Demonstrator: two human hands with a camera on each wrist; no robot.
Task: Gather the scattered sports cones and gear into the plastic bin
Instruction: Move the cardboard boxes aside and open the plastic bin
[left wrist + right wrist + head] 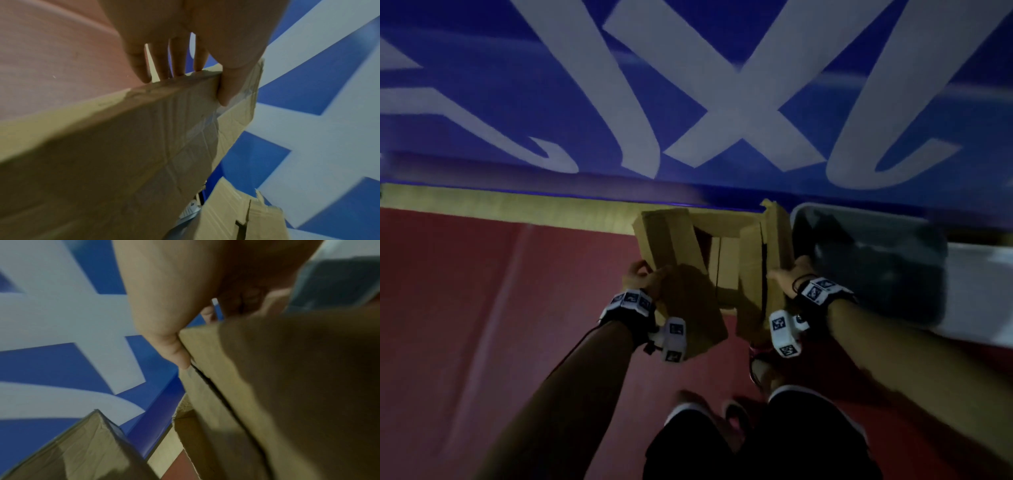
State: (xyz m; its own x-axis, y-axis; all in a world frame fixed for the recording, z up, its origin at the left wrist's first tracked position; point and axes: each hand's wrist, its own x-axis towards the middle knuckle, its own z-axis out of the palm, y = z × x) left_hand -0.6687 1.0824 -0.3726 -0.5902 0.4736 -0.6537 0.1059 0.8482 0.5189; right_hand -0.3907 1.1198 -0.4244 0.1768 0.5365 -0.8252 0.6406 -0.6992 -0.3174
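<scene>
Dim light, red floor [482,308], blue wall banner [722,51] with white lettering

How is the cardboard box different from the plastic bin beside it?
The cardboard box is tan with loose open flaps; the plastic bin is greyish, with a smooth rounded rim. The left hand and the right hand grip the box; nothing touches the bin. Both stand by the blue wall.

Blue wall [722,178] lettering: we see large white strokes beyond the fingers, but cannot read them.
Wrist bands [816,291]: we see only coded squares.
</scene>
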